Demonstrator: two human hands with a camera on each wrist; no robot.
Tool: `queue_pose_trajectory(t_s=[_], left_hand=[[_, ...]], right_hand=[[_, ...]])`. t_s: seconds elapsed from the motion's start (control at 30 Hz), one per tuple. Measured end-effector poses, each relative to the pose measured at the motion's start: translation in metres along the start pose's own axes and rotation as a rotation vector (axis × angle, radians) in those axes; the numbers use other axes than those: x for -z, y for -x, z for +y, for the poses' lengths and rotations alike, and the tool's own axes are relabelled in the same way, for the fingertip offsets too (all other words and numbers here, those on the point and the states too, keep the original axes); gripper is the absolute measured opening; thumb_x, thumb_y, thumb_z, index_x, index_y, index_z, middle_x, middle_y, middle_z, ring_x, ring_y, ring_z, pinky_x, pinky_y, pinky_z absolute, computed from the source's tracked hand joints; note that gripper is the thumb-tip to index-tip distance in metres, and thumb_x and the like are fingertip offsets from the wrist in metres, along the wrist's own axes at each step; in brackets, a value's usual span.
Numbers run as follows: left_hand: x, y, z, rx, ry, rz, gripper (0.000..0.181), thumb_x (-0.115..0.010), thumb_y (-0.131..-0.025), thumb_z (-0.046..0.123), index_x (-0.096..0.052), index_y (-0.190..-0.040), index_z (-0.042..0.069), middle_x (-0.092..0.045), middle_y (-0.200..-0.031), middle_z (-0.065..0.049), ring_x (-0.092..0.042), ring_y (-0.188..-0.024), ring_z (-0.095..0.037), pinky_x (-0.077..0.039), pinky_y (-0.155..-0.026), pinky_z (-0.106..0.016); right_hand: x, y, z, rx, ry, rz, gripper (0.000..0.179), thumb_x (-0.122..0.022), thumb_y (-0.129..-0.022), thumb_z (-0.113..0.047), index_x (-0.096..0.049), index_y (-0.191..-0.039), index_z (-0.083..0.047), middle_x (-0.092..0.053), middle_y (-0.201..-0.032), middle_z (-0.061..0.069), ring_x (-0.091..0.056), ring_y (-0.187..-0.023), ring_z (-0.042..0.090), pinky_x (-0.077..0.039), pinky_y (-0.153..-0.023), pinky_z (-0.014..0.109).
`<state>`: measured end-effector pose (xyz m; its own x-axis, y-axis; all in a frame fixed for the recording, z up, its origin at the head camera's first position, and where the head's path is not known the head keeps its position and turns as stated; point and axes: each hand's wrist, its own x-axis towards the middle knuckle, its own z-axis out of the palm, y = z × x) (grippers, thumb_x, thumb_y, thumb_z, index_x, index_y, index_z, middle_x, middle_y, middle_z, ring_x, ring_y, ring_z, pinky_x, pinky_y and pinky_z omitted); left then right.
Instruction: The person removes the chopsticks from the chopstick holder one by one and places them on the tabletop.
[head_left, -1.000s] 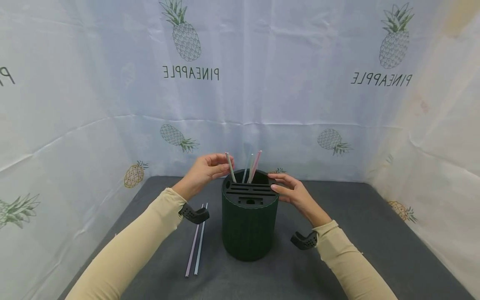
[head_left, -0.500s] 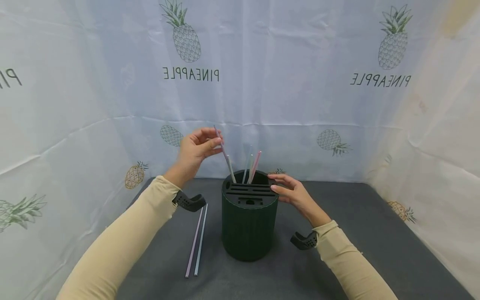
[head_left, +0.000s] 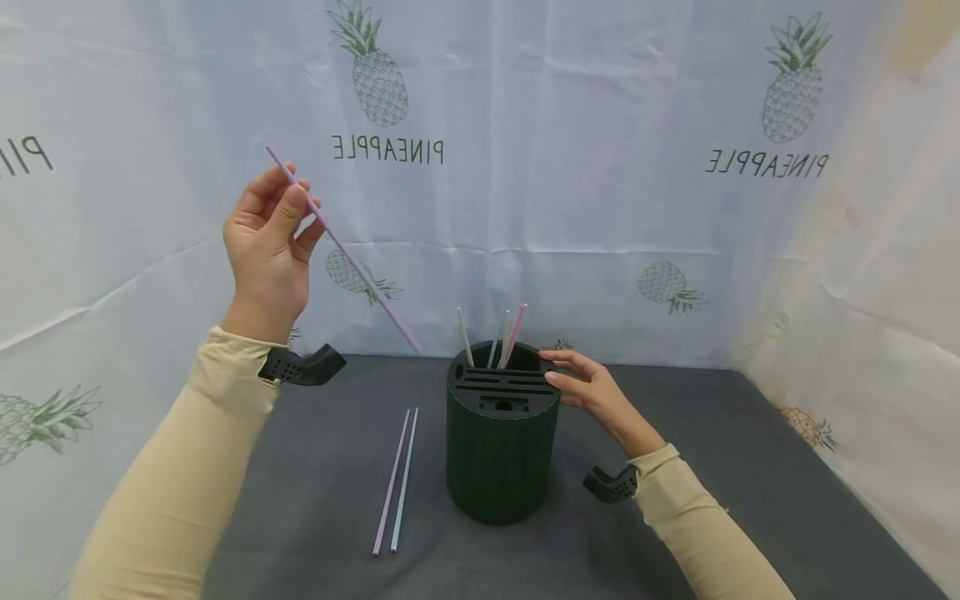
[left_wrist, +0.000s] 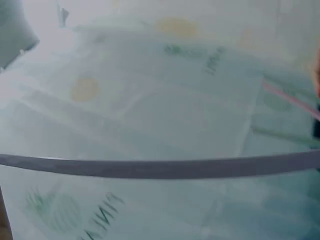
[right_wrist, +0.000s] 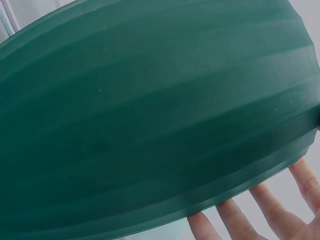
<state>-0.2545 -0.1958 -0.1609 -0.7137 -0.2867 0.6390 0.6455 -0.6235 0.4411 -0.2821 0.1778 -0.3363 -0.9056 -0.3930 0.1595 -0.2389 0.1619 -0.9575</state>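
My left hand (head_left: 270, 242) is raised at the left in the head view, pinching a thin purple straw (head_left: 360, 271) between thumb and fingers. The straw slants down to the right, its lower end above the table's back edge. Close up, the purple straw (left_wrist: 165, 168) crosses the left wrist view. A dark green ribbed utensil holder (head_left: 501, 467) stands upright on the table, with several pale and pink straws (head_left: 514, 335) leaning in its rear opening. My right hand (head_left: 592, 392) touches the holder's right side at the rim. Its fingers (right_wrist: 272, 205) lie fairly straight against the green wall (right_wrist: 150, 110).
Two more straws, one purple (head_left: 392, 483) and one pale blue (head_left: 405, 483), lie side by side on the dark grey table (head_left: 315, 533), left of the holder. A pineapple-print cloth (head_left: 570, 200) hangs behind and at both sides.
My left hand has risen from beside the holder and moved left, with the purple straw drawn away from the holder. My right hand stays at the rim.
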Motion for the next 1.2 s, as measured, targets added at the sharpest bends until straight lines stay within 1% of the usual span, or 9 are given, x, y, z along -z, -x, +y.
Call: queue_pose_trajectory(t_s=[0.13,0.27,0.33,0.43,0.5,0.57,0.67,0.8,1.2], left_hand=[[0.037,0.007,-0.016,0.108,-0.131,0.052,0.02,-0.073,-0.081,-0.004,-0.07,-0.101,-0.001,-0.069,-0.087,-0.007,-0.067,-0.072,-0.015,-0.059,-0.064,-0.024],[0.082,0.027,-0.042,0.3,-0.418,0.07,0.012,-0.07,-0.087,0.003,-0.073,-0.094,0.012,-0.07,-0.088,0.003,-0.066,-0.075,-0.007,-0.058,-0.067,-0.02],[0.104,0.039,-0.056,0.409,-0.591,0.063,0.013,-0.07,-0.089,0.01,-0.072,-0.101,0.013,-0.069,-0.087,0.008,-0.065,-0.077,-0.004,-0.058,-0.069,-0.018],[0.135,0.059,-0.077,0.549,-0.812,0.025,0.03,-0.069,-0.091,0.016,-0.066,-0.119,0.005,-0.069,-0.088,0.011,-0.065,-0.078,-0.001,-0.057,-0.07,-0.018],[0.153,0.072,-0.09,0.625,-0.919,-0.012,0.042,-0.067,-0.092,0.017,-0.059,-0.128,-0.002,-0.069,-0.094,0.007,-0.065,-0.079,-0.001,-0.057,-0.072,-0.019],[0.167,0.084,-0.1,0.697,-0.993,-0.038,0.044,-0.065,-0.094,0.017,-0.055,-0.132,-0.004,-0.069,-0.105,-0.003,-0.064,-0.083,-0.003,-0.058,-0.074,-0.02],[0.184,0.099,-0.112,0.774,-1.054,-0.06,0.044,-0.063,-0.096,0.016,-0.054,-0.133,-0.004,-0.064,-0.121,-0.019,-0.065,-0.094,-0.011,-0.058,-0.078,-0.024],[0.198,0.112,-0.123,0.799,-1.094,-0.059,0.043,-0.063,-0.095,0.014,-0.054,-0.132,-0.006,-0.059,-0.127,-0.025,-0.065,-0.1,-0.021,-0.059,-0.08,-0.03],[0.213,0.132,-0.145,0.884,-1.085,0.006,0.035,-0.068,-0.09,0.006,-0.061,-0.119,-0.012,-0.07,-0.103,-0.015,-0.064,-0.076,-0.008,-0.059,-0.065,-0.025]], right_hand=[[0.001,0.001,0.001,0.005,-0.003,0.006,0.05,-0.06,-0.097,-0.029,-0.046,-0.143,-0.015,-0.029,-0.156,0.009,-0.029,-0.143,0.035,-0.038,-0.106,0.061],[0.003,0.001,0.002,0.015,-0.002,0.007,0.05,-0.059,-0.097,-0.028,-0.046,-0.143,-0.014,-0.029,-0.156,0.009,-0.028,-0.143,0.034,-0.038,-0.106,0.062],[0.003,0.002,0.002,0.019,-0.002,0.006,0.05,-0.059,-0.097,-0.028,-0.046,-0.143,-0.014,-0.029,-0.156,0.009,-0.028,-0.143,0.035,-0.038,-0.105,0.062],[0.003,0.002,0.002,0.022,-0.001,0.006,0.05,-0.059,-0.097,-0.027,-0.046,-0.143,-0.014,-0.029,-0.156,0.009,-0.028,-0.143,0.035,-0.039,-0.105,0.062],[0.003,0.001,0.003,0.022,0.003,0.006,0.049,-0.059,-0.097,-0.027,-0.046,-0.143,-0.014,-0.029,-0.156,0.008,-0.029,-0.143,0.034,-0.039,-0.105,0.061],[0.003,0.0,0.003,0.019,0.003,0.006,0.049,-0.059,-0.097,-0.027,-0.046,-0.143,-0.015,-0.029,-0.156,0.008,-0.029,-0.143,0.034,-0.039,-0.105,0.061],[0.002,-0.001,0.003,0.013,-0.001,0.004,0.049,-0.059,-0.097,-0.028,-0.047,-0.142,-0.015,-0.03,-0.156,0.007,-0.029,-0.142,0.034,-0.039,-0.105,0.061],[0.001,-0.002,0.002,0.004,-0.009,0.003,0.049,-0.06,-0.097,-0.029,-0.047,-0.143,-0.015,-0.03,-0.156,0.008,-0.03,-0.142,0.034,-0.039,-0.105,0.06],[-0.002,-0.003,0.0,-0.015,-0.011,0.015,0.051,-0.061,-0.096,-0.029,-0.047,-0.142,-0.014,-0.03,-0.156,0.008,-0.03,-0.142,0.034,-0.038,-0.106,0.061]])
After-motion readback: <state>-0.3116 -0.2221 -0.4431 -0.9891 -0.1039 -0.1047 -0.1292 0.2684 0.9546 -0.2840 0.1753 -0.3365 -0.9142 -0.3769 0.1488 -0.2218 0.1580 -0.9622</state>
